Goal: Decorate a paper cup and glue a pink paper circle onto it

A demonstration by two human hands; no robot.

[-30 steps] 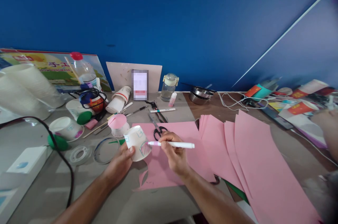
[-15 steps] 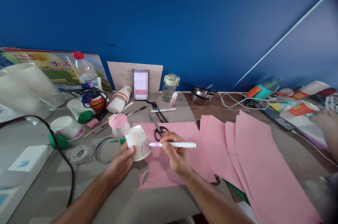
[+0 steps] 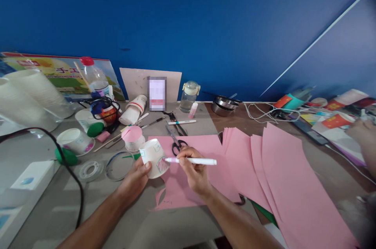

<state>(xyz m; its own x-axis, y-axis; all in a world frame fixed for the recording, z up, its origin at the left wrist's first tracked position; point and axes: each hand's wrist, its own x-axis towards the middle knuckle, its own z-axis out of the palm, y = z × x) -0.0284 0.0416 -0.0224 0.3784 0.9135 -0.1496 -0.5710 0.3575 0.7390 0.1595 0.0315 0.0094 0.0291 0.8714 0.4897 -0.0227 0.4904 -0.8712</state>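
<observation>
Your left hand (image 3: 138,174) is curled round the paper cup (image 3: 150,154); right hand (image 3: 194,168) pinches a white-barrelled marker (image 3: 205,161), tip at cup's pink hatching. Scissors (image 3: 175,140) just beyond right hand.

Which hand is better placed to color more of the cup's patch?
Right hand, most likely: its fingers hold the marker, tip at the pink patch's edge. The left hand is occupied holding the cup.
</observation>
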